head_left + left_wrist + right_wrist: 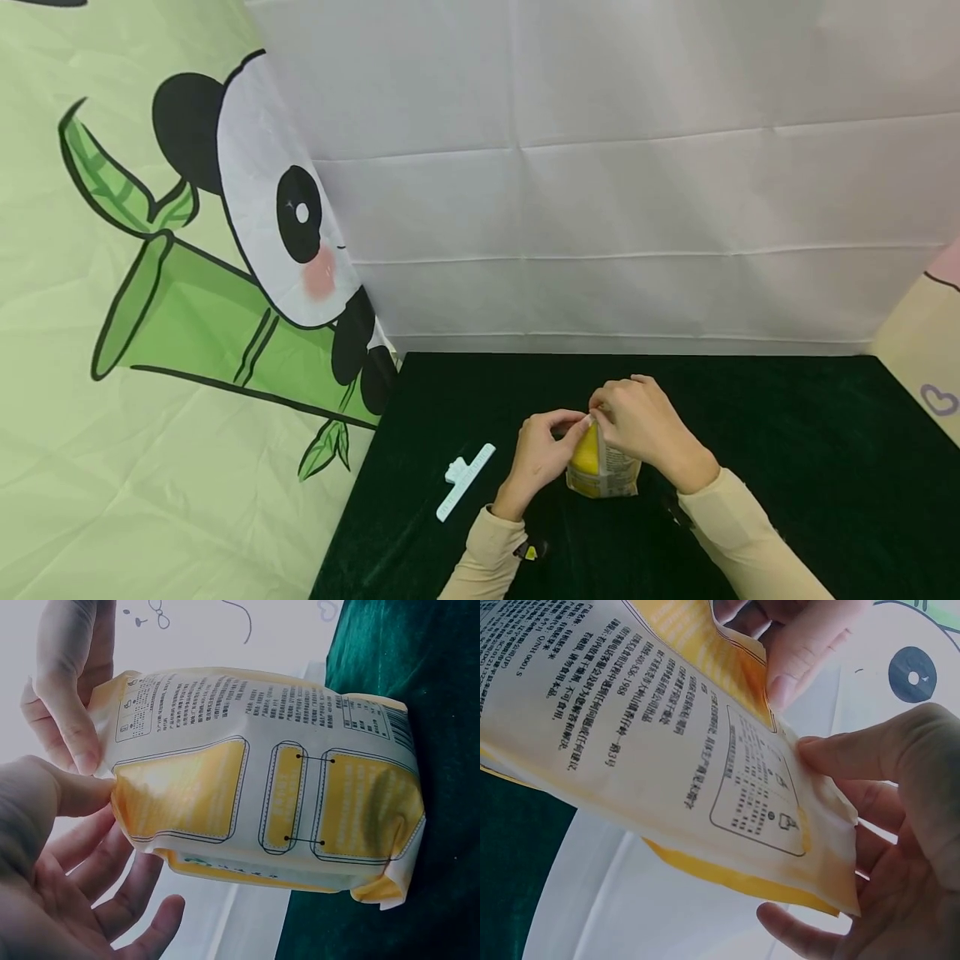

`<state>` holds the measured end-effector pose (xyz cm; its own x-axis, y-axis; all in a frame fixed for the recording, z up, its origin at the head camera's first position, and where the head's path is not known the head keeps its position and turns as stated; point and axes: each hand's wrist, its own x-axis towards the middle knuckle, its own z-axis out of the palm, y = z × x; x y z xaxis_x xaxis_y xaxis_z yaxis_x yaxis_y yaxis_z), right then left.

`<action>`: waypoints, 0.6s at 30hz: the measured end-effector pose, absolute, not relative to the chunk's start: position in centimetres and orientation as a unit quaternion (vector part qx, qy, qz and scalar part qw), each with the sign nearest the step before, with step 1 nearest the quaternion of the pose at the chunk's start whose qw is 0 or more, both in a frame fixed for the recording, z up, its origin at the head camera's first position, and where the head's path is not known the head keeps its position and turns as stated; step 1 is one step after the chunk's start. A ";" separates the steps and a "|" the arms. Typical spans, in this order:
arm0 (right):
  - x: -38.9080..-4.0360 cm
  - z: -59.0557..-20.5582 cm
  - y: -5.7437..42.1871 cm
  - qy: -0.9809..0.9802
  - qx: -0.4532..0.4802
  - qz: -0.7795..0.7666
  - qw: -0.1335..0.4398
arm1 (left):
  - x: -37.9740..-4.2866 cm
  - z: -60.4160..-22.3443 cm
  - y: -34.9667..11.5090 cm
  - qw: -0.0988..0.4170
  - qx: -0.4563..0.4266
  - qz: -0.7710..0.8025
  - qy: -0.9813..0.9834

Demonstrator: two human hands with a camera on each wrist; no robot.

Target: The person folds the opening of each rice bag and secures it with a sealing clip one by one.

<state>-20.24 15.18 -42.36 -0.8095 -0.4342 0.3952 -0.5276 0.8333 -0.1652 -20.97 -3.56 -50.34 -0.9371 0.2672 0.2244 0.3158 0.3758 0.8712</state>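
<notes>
A yellow and white printed packet (617,473) stands upright on the dark green cloth, its top edge between both hands. My left hand (542,450) pinches that top edge between thumb and fingers; in the left wrist view the thumb of the left hand (67,847) presses the packet's printed face (262,780). Close beside it, my right hand (643,421) pinches the same edge, and the right wrist view shows the thumb of the right hand (885,765) on the packet's end (765,802). To the left of the left hand lies a pale blue bag clip (465,482).
Dark green cloth (787,450) covers the table. Behind it hangs a white sheet (637,208). A green curtain with a panda print (270,208) is on the left, and a cream panel with a heart (937,400) on the right.
</notes>
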 end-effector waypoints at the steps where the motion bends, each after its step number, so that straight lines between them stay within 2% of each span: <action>1: -20.3 -42.3 15.2 -0.942 0.256 0.135 0.173 | -21.0 -50.3 -3.6 0.022 -0.174 -0.529 -0.830; 18: -19.7 -42.6 14.2 -0.946 0.240 0.126 0.179 | -20.8 -50.6 -3.9 0.035 -0.164 -0.525 -0.834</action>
